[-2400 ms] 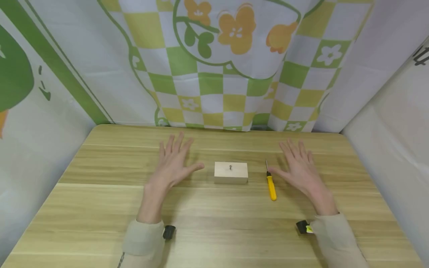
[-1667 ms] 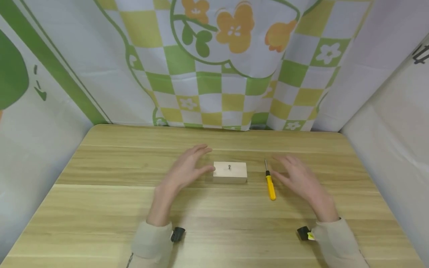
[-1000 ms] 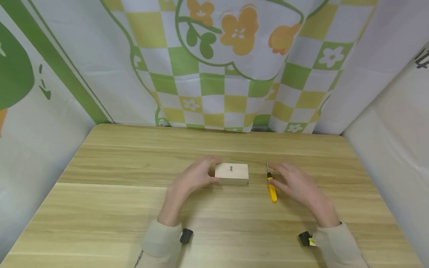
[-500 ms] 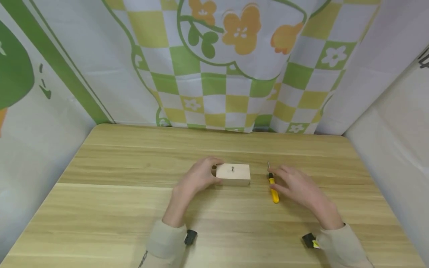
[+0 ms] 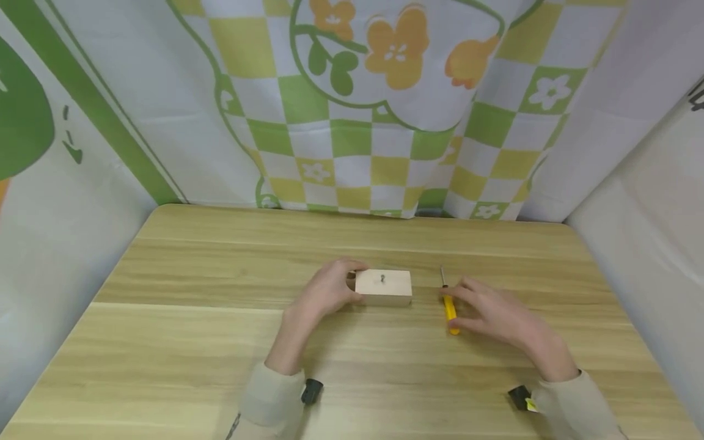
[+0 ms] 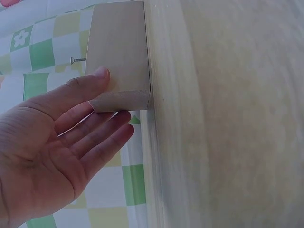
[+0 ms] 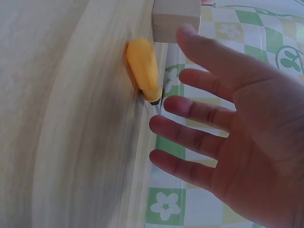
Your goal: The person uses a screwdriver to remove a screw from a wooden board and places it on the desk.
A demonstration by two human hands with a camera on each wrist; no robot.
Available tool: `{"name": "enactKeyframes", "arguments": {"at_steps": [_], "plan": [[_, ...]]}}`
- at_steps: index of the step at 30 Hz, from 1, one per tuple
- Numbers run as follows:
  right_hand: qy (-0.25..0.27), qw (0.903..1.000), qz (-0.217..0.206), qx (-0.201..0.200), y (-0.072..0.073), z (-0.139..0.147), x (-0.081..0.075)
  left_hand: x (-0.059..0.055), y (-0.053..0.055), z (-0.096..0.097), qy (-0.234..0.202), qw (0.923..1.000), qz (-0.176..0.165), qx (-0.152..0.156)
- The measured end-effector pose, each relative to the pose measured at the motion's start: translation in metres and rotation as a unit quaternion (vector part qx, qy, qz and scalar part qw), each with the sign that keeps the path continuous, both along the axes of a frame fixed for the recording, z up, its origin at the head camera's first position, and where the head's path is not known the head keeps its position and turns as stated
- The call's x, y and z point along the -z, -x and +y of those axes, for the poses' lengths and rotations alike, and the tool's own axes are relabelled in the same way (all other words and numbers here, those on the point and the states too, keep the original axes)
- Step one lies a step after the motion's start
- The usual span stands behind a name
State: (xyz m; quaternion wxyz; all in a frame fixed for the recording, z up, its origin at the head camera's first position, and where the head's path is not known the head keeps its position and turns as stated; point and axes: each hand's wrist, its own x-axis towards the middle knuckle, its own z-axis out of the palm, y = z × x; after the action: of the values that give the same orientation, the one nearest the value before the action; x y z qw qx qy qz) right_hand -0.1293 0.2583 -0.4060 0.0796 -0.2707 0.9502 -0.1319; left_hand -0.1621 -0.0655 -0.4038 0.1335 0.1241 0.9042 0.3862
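My left hand (image 5: 321, 293) pinches the left end of a pale wooden block (image 5: 396, 283) lying on the table. In the left wrist view its thumb presses the near face of the block (image 6: 118, 47), with the forefinger behind. A metal screw (image 5: 382, 278) stands upright, partly sunk in the block's top. My right hand (image 5: 495, 310) hovers over a yellow-handled screwdriver (image 5: 449, 308), whose thin shaft points to the back of the table. The right wrist view shows the fingers spread and apart from the screwdriver handle (image 7: 143, 69).
The wood-grain table (image 5: 181, 348) extends to both sides of the hands. A checked, flowered curtain (image 5: 352, 146) hangs along its back edge, with pale fabric walls (image 5: 654, 244) at the sides. Black wrist cameras (image 5: 312, 391) stick out by the sleeves.
My left hand came in from the left, its spread fingers closing on the block's end. My right hand went from spread beside the screwdriver to over its handle, lately drifting back toward me.
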Motion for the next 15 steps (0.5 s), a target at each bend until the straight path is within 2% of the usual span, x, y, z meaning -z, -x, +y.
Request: {"name": "enactKeyframes", "arguments": {"at_steps": [8, 15], "plan": [[0.009, 0.9997, -0.008, -0.02, 0.0002, 0.0035, 0.0017, 0.001, 0.0008, -0.0027, -0.003, 1.0, 0.001, -0.002], [-0.009, 0.9992, -0.027, -0.028, -0.0015, 0.0056, 0.0036, 0.0023, 0.0001, -0.0019, -0.005, 1.0, 0.0, -0.002]]}}
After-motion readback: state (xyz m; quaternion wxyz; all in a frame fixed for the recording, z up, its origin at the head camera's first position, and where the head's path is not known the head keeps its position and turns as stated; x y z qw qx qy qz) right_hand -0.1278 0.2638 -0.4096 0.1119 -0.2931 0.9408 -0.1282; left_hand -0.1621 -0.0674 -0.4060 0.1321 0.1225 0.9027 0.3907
